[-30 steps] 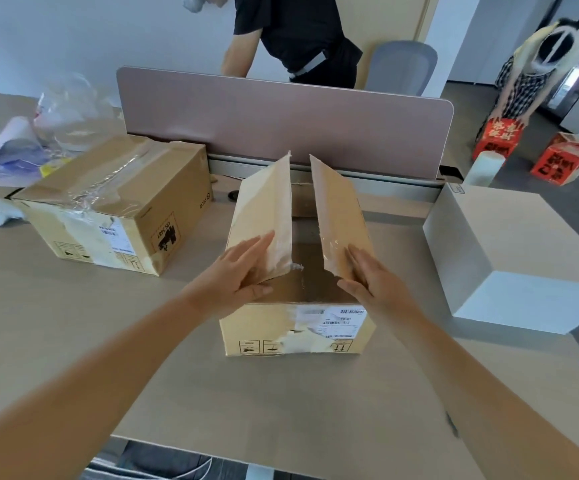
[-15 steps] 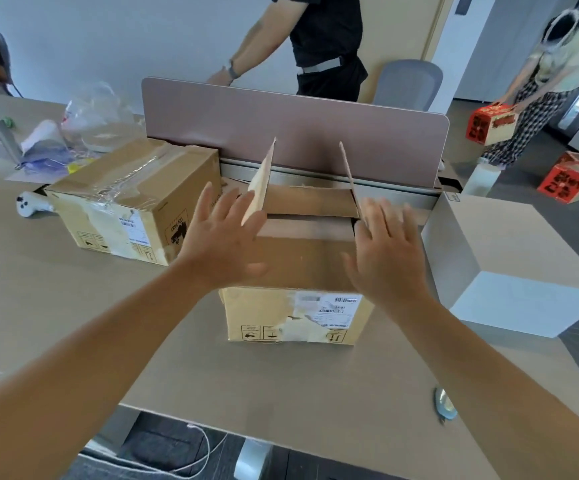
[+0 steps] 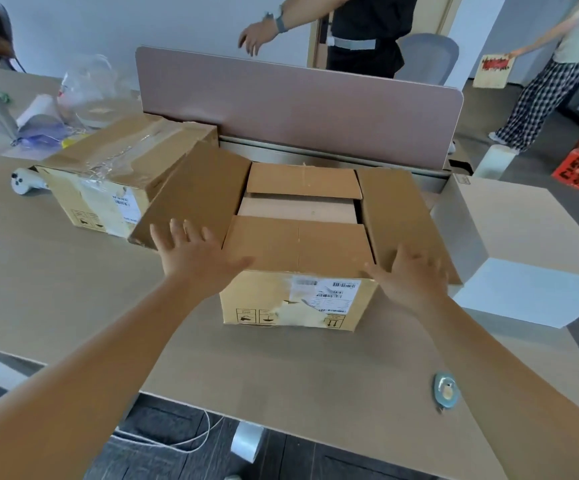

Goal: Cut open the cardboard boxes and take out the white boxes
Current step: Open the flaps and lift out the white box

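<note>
A sealed cardboard box (image 3: 121,174), tape still on, sat at the left of the desk (image 3: 56,289), apparently waiting its turn. Just beside it, the open cardboard box (image 3: 298,299) was in the middle, close to the person for reach. Left hand (image 3: 194,252) lay flat, fingers spread, pressing the left flap (image 3: 198,192) outward so it stayed clear of the opening; it gripped nothing. Inner flaps (image 3: 302,244) were partly closed, a pale surface showing in the gap, possibly the white box inside, hard to tell. Right hand (image 3: 411,278) was likewise flat and relaxed on the right flap (image 3: 392,206), holding it down. A white box (image 3: 530,258) stood to the right, already out. A small round cutter-like tool (image 3: 445,391) lay near the desk edge, set aside.
</note>
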{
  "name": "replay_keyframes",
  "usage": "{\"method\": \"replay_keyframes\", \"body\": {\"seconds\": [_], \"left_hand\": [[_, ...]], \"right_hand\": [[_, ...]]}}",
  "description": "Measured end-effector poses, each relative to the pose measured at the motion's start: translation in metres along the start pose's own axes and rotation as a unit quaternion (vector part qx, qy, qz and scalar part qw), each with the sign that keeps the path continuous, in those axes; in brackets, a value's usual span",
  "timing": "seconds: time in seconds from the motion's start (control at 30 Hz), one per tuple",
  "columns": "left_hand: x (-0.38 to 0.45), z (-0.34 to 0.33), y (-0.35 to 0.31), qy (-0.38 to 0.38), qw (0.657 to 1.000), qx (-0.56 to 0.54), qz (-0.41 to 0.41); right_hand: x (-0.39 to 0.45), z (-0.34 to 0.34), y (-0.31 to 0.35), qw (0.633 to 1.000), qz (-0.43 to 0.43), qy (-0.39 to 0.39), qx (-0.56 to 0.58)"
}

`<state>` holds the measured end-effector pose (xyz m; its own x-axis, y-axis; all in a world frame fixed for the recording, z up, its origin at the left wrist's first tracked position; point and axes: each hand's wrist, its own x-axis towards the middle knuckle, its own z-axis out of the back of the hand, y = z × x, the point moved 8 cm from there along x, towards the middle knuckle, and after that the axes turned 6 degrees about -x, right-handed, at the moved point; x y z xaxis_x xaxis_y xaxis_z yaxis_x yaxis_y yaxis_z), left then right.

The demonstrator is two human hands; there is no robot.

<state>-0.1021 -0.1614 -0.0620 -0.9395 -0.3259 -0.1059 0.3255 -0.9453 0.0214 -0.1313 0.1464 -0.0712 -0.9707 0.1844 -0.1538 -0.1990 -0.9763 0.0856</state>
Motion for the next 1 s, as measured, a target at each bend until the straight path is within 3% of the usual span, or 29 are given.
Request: {"method": "replay_keyframes", "body": {"seconds": [0.07, 0.2, 0.43, 0.53, 0.6, 0.7, 0.83, 1.0], "left_hand": [[0.005, -0.012, 0.0, 0.027, 0.993, -0.113, 0.005], [0.009, -0.028, -0.007, 0.05, 0.942, -0.332, 0.011], [0.049, -0.037, 0.013, 0.063, 0.884, -0.464, 0.002], [0.063, -0.036, 0.013, 0.095, 0.9, -0.425, -0.032], [0.071, -0.03, 0.011, 0.109, 0.933, -0.339, -0.054], [0.081, -0.01, -0.007, 0.059, 0.971, -0.19, -0.133], [0.092, -0.003, -0.038, 0.034, 0.971, -0.093, -0.217], [0.1, -0.006, -0.053, 0.045, 0.967, -0.069, -0.241]], "right_hand": [[0.005, -0.012, 0.005, 0.996, -0.002, 0.023, 0.088], [0.008, -0.025, 0.025, 0.971, -0.015, 0.04, 0.237], [0.008, -0.034, 0.055, 0.962, -0.039, 0.063, 0.262], [0.012, -0.03, 0.06, 0.974, -0.04, 0.074, 0.21], [0.018, -0.02, 0.064, 0.99, -0.025, 0.049, 0.133], [0.028, -0.014, 0.08, 0.999, 0.01, 0.011, 0.029], [0.038, -0.017, 0.096, 0.999, 0.028, -0.004, -0.032], [0.048, -0.017, 0.099, 0.999, 0.027, -0.003, -0.041]]}}
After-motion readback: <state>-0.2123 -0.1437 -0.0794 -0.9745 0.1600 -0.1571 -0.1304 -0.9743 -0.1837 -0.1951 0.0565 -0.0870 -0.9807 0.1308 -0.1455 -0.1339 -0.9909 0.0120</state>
